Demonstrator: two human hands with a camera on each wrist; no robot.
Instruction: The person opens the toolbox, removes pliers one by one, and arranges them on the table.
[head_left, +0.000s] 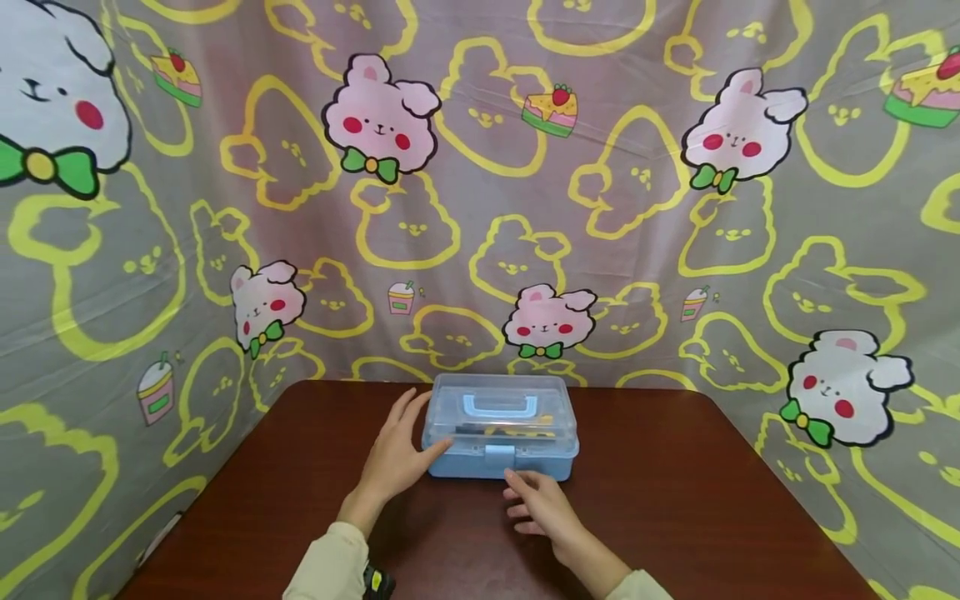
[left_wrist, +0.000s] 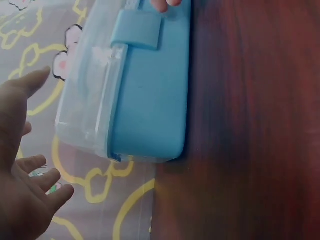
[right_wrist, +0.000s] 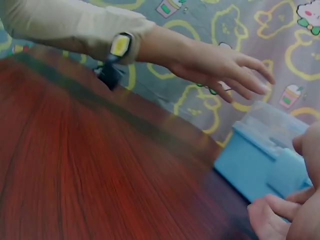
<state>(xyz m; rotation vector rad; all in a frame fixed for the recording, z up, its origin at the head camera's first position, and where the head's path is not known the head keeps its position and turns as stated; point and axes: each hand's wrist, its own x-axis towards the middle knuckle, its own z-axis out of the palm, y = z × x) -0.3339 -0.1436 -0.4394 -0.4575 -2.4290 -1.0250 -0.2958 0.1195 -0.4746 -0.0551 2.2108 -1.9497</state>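
Observation:
A blue plastic storage box point(head_left: 465, 464) with a clear lid point(head_left: 450, 392) sits on the table, its lid down. A light blue handle point(head_left: 500, 408) lies on the lid, and a latch point(head_left: 500, 456) is at the front middle. Through the lid, yellow and dark contents show. My left hand point(head_left: 397, 446) is at the box's left side, fingers spread and thumb over the front left corner. In the left wrist view the left hand point(left_wrist: 25, 165) holds nothing. My right hand point(head_left: 543, 508) is just below the latch, fingers loosely bent, with nothing between them.
The dark red-brown table point(head_left: 675, 500) extends around the box on both sides and in front. A patterned curtain point(head_left: 637, 275) with rabbit drawings hangs behind it and along both sides. A dark device with a yellow patch point(head_left: 378, 582) is at the left wrist.

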